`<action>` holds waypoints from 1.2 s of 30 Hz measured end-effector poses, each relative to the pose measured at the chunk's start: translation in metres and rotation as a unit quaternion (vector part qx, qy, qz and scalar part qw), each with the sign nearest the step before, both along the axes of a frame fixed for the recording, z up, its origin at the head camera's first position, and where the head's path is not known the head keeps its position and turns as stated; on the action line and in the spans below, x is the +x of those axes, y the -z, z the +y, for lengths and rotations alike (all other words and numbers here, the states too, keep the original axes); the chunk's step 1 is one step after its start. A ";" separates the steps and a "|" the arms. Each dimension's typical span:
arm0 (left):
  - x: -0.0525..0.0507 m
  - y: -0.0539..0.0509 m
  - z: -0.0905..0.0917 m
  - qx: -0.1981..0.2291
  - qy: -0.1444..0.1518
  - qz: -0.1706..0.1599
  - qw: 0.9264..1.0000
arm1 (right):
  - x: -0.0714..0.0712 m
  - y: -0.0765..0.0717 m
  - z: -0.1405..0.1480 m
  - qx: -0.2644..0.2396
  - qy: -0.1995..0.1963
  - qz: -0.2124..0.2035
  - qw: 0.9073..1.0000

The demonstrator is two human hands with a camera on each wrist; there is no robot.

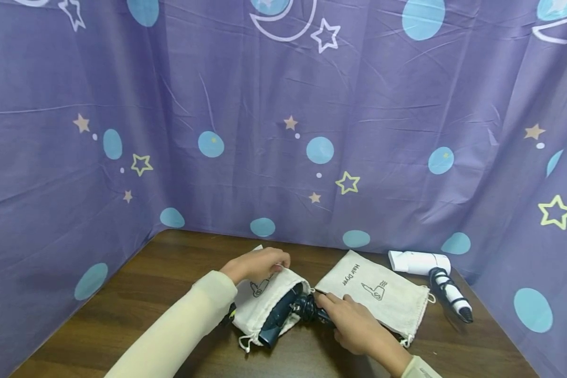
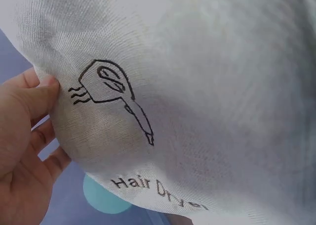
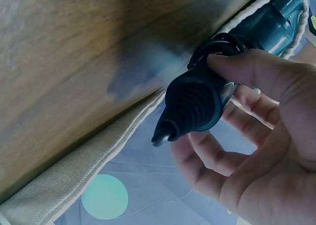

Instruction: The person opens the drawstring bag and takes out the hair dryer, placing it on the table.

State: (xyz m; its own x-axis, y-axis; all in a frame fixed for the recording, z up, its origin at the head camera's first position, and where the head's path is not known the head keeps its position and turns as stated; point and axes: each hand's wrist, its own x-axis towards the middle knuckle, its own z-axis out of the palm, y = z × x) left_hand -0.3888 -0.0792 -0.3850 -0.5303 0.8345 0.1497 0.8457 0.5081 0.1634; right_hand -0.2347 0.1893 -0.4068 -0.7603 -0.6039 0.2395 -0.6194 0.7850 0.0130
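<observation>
A dark hair dryer point(image 1: 280, 314) lies partly inside the mouth of a white cloth drawstring bag point(image 1: 251, 294). My left hand point(image 1: 260, 262) pinches the bag's upper edge between thumb and fingers. In the left wrist view that hand point(image 2: 27, 146) grips the cloth beside a printed dryer drawing and the words "Hair Dryer". My right hand point(image 1: 352, 323) holds the dryer by its handle, which has its cord wound round it. Thumb and fingers of the right hand point(image 3: 256, 151) curl about the handle point(image 3: 195, 104) in the right wrist view. The dryer's far end is hidden within the bag.
A second white drawstring bag point(image 1: 380, 291) with the same print lies flat to the right. Behind it a white hair dryer point(image 1: 418, 262) rests near the table's back right corner, a black cord round its handle. A purple curtain point(image 1: 264, 184) hangs behind the brown table point(image 1: 137, 310).
</observation>
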 end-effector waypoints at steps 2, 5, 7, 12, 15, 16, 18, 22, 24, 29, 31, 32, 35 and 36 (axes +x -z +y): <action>-0.001 0.000 -0.002 0.003 -0.006 0.002 1.000 | 0.000 0.000 0.000 -0.002 0.002 -0.004 1.000; -0.001 -0.001 -0.006 0.003 -0.017 0.004 1.000 | 0.000 -0.001 0.000 -0.006 0.005 -0.011 1.000; -0.002 -0.001 -0.008 0.004 -0.022 0.006 1.000 | 0.000 -0.001 0.000 -0.007 0.006 -0.014 1.000; -0.004 0.000 -0.017 0.013 -0.040 -0.007 0.999 | 0.000 -0.002 0.001 -0.007 0.005 -0.017 1.000; -0.006 0.001 -0.023 0.016 -0.050 -0.025 0.998 | 0.000 -0.002 0.000 -0.006 0.005 -0.017 1.000; -0.007 0.001 -0.024 0.016 -0.052 -0.029 0.998 | -0.001 -0.002 0.000 -0.005 0.005 -0.017 1.000; -0.009 0.001 -0.027 0.014 -0.053 -0.033 0.998 | -0.001 -0.003 -0.001 -0.005 0.005 -0.019 1.000; -0.009 -0.001 -0.031 0.001 -0.066 -0.037 0.997 | -0.002 -0.004 -0.003 -0.007 0.008 -0.021 1.000; -0.009 -0.003 -0.032 -0.006 -0.075 -0.039 0.996 | -0.003 -0.004 -0.004 -0.009 0.009 -0.019 1.000; -0.007 -0.007 -0.034 -0.020 -0.108 -0.052 0.993 | -0.004 -0.004 -0.005 -0.015 0.003 -0.011 1.000; -0.006 -0.007 -0.035 -0.023 -0.122 -0.057 0.991 | -0.004 -0.004 -0.005 -0.016 0.000 -0.009 1.000; -0.006 -0.007 -0.035 -0.025 -0.129 -0.058 0.990 | -0.003 -0.004 -0.006 -0.018 -0.002 -0.009 1.000; -0.004 -0.006 -0.035 -0.029 -0.155 -0.055 0.986 | -0.003 -0.004 -0.007 -0.023 -0.009 -0.011 1.000; -0.003 -0.005 -0.035 -0.033 -0.161 -0.052 0.985 | -0.003 -0.004 -0.007 -0.026 -0.013 -0.015 0.999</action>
State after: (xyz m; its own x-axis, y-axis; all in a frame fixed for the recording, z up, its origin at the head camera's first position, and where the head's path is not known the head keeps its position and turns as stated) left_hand -0.3920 -0.1143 -0.3802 -0.7792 0.6260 0.0311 0.6187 0.7603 0.1979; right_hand -0.2374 0.1822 -0.4032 -0.7517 -0.6105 0.2494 -0.6390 0.7678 -0.0464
